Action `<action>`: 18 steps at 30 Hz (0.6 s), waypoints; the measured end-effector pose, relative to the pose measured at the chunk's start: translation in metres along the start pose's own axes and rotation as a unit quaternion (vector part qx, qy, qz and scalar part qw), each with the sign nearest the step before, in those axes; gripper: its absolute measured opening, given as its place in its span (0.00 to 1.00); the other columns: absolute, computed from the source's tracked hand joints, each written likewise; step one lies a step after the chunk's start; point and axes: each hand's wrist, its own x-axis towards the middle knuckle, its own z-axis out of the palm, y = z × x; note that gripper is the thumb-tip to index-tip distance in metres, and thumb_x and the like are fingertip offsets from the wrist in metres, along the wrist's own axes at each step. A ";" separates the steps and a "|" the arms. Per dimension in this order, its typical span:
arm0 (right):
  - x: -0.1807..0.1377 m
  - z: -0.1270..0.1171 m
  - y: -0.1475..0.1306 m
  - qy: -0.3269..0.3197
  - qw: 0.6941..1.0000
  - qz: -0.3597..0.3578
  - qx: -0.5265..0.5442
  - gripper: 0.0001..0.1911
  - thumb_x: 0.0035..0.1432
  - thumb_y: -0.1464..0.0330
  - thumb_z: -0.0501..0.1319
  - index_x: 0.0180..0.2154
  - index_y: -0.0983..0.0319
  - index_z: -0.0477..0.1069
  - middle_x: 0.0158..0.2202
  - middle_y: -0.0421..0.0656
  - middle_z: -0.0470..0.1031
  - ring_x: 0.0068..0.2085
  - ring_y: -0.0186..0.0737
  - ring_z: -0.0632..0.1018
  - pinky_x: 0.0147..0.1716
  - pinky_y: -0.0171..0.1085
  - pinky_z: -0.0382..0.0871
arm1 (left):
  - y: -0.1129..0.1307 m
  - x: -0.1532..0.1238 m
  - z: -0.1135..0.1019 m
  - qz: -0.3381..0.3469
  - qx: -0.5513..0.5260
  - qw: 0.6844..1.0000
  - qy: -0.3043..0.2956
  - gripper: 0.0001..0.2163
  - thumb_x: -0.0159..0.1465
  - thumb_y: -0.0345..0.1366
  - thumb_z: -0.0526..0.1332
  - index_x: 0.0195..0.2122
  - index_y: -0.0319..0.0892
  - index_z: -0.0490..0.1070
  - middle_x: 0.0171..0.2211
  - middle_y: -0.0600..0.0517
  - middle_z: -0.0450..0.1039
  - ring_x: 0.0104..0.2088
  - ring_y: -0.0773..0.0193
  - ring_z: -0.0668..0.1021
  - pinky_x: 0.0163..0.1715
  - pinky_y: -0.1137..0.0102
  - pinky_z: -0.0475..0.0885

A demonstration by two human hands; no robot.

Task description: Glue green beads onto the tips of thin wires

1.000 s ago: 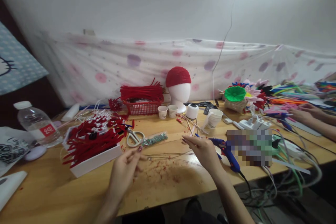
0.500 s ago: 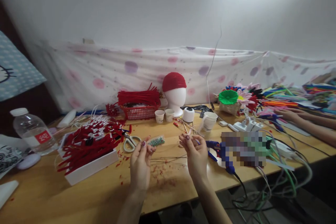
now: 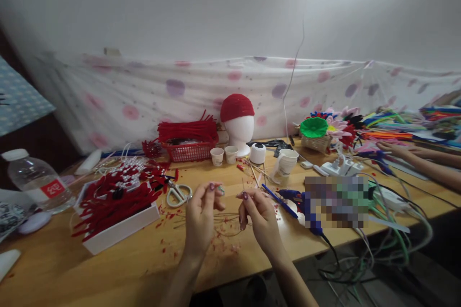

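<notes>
Your left hand point(image 3: 201, 211) and right hand point(image 3: 257, 213) pinch a thin wire point(image 3: 242, 186) above the tabletop point(image 3: 108, 268) (fingertips closed). The water bottle point(image 3: 34, 181) carries a red label, its writing unreadable.

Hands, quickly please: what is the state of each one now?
Left hand: fingers pinched shut on something small; what it is cannot be told.
Right hand: fingertips pinched on a thin wire.

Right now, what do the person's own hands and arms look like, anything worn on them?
Both forearms are bare, no sleeves in view. The left hand and right hand wear no gloves, and no rings or watch can be made out. The fingernails carry dark reddish-purple polish.
</notes>
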 end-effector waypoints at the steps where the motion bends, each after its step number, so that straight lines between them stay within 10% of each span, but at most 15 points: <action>1: -0.002 0.002 -0.003 -0.014 1.000 -0.002 -0.010 0.16 0.63 0.55 0.56 0.34 0.62 0.66 0.15 0.32 0.64 0.16 0.29 0.66 0.16 0.29 0.59 | 0.000 -0.001 0.003 -0.007 0.000 1.000 -0.013 0.13 0.60 0.46 0.62 0.36 0.40 0.75 0.28 0.52 0.76 0.26 0.67 0.77 0.30 0.73 0.73; 5: -0.007 0.008 -0.008 -0.055 0.997 -0.011 -0.046 0.15 0.65 0.57 0.53 0.34 0.61 0.65 0.17 0.33 0.63 0.17 0.29 0.66 0.17 0.29 0.59 | -0.002 -0.008 0.014 -0.046 -0.046 0.996 -0.062 0.14 0.60 0.44 0.63 0.39 0.39 0.78 0.39 0.45 0.79 0.42 0.57 0.79 0.45 0.67 0.72; 18: -0.012 0.006 -0.005 -0.086 0.992 -0.028 -0.089 0.11 0.67 0.62 0.51 0.34 0.60 0.65 0.19 0.33 0.63 0.19 0.29 0.65 0.20 0.29 0.60 | -0.006 -0.016 0.015 -0.066 -0.077 0.992 -0.074 0.16 0.59 0.45 0.64 0.42 0.39 0.79 0.42 0.43 0.80 0.42 0.55 0.79 0.42 0.66 0.75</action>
